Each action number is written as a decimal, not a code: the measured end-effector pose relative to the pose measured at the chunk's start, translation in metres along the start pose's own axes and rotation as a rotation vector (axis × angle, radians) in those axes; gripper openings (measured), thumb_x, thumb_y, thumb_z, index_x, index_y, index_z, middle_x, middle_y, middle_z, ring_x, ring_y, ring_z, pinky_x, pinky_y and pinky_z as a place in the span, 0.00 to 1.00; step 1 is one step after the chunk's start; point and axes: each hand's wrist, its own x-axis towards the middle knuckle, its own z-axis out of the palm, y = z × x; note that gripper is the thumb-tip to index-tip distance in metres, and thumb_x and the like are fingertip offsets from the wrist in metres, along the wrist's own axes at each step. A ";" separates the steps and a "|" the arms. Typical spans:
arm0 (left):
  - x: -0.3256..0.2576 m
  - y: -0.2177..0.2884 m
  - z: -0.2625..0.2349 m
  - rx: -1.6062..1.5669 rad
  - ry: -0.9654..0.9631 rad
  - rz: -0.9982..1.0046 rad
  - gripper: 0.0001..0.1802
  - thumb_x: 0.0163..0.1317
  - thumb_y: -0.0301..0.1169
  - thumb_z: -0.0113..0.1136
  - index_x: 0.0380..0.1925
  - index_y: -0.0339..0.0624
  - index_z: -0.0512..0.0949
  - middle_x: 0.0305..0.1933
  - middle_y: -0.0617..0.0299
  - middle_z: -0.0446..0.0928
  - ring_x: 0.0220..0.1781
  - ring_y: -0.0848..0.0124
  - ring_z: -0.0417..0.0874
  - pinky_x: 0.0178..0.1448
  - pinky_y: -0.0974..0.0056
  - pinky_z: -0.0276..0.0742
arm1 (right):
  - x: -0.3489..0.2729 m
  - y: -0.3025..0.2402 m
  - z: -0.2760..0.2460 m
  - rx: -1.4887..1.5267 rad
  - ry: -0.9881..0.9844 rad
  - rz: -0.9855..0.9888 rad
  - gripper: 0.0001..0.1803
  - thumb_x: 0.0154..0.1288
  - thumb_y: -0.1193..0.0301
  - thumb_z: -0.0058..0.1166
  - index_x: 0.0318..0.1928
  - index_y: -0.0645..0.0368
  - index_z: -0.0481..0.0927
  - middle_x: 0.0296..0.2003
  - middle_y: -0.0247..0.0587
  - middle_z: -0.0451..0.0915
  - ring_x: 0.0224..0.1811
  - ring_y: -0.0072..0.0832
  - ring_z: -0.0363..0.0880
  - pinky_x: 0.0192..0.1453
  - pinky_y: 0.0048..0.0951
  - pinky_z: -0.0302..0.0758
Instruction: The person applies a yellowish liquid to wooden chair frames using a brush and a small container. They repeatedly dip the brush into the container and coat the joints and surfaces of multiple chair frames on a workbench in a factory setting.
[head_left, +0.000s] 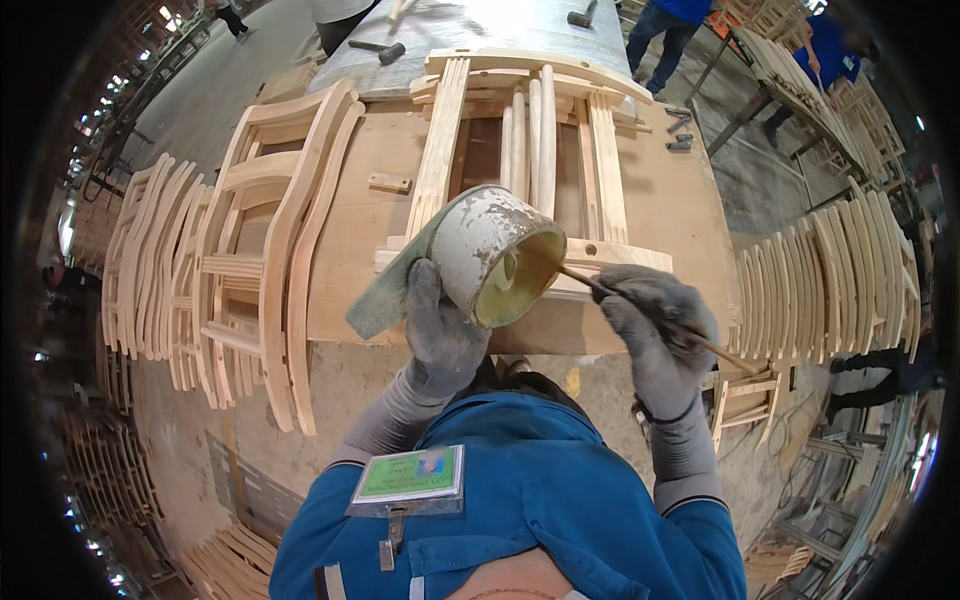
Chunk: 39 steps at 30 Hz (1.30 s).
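My left hand (440, 325), in a grey glove, grips a worn, paint-flaked round pot (478, 235) fixed to a flat greenish board (393, 292). The pot is tilted toward my right side, and yellowish stuff coats its inside. Closed round a thin wooden stick (728, 355) is my gloved right hand (655, 315); the stick's tip reaches to the pot's mouth. Beyond the pot, pale wooden frame parts (440, 150) with rails and round rods (541, 135) lie stacked on the brown-topped table (685, 215).
Chair-back frames (275, 225) lean against the table's left side, with more standing further left. A row of curved wooden pieces (825, 280) stands at the right. A small wood block (390, 182), dark short cylinders (679, 142) and mallets (390, 53) lie about. People in blue (665, 35) stand beyond.
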 end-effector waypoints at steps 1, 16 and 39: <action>0.001 -0.003 0.001 -0.016 0.012 -0.025 0.34 0.62 0.31 0.53 0.63 0.36 0.47 0.58 0.47 0.64 0.61 0.54 0.66 0.64 0.52 0.65 | -0.001 0.004 0.000 -0.018 -0.023 0.005 0.09 0.52 0.84 0.59 0.36 0.65 0.77 0.36 0.45 0.81 0.37 0.27 0.80 0.40 0.23 0.76; 0.011 -0.014 0.000 0.162 0.372 -0.165 0.30 0.66 0.56 0.35 0.58 0.47 0.63 0.58 0.61 0.67 0.60 0.68 0.67 0.63 0.58 0.64 | -0.037 0.025 0.002 0.380 0.047 0.042 0.13 0.55 0.85 0.54 0.40 0.62 0.71 0.41 0.57 0.77 0.43 0.40 0.79 0.47 0.39 0.78; 0.006 0.003 -0.040 0.227 0.500 -0.009 0.24 0.67 0.45 0.43 0.57 0.43 0.64 0.57 0.59 0.68 0.60 0.66 0.69 0.64 0.59 0.67 | 0.025 0.097 -0.054 -0.287 -0.097 0.376 0.10 0.60 0.69 0.56 0.30 0.65 0.76 0.20 0.36 0.76 0.21 0.20 0.72 0.26 0.22 0.69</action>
